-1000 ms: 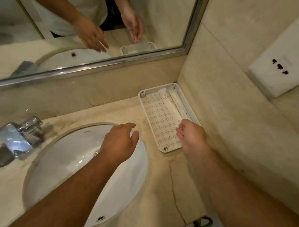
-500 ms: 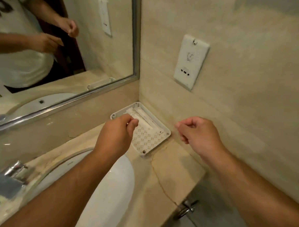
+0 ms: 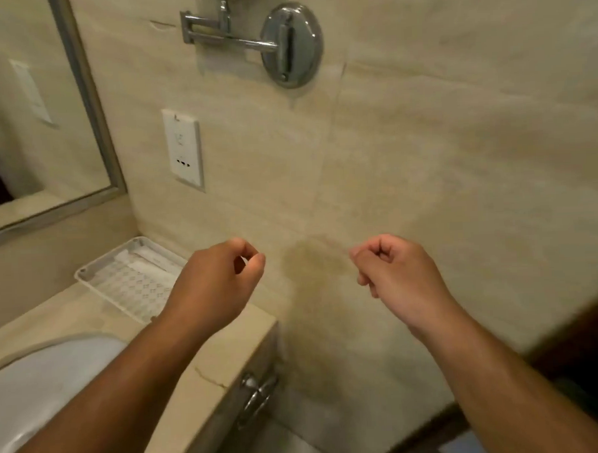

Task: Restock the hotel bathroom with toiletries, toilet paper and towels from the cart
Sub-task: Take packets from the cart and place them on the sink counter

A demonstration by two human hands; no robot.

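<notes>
A white plastic amenity tray (image 3: 97, 269) lies in the counter's corner against the side wall, with a couple of white wrapped toiletry packets (image 3: 145, 260) along its far side. My left hand (image 3: 214, 284) hovers just right of the tray, fingers curled shut, nothing visible in it. My right hand (image 3: 395, 273) is raised in front of the beige tiled wall, past the counter's end, loosely closed into a fist and holding nothing. No cart, towels or toilet paper are in view.
The marble counter (image 3: 208, 370) ends at the right with a crack near its edge; the white basin (image 3: 40, 385) is at lower left. A wall socket (image 3: 183, 147), a chrome swing-arm mount (image 3: 289, 45) and the mirror's frame (image 3: 86, 95) are on the walls. A dark edge (image 3: 587, 337) is at the right.
The view has swung right, away from the sink. Both hands have lifted off the tray and curled shut; the right hand has moved out beyond the counter's end.
</notes>
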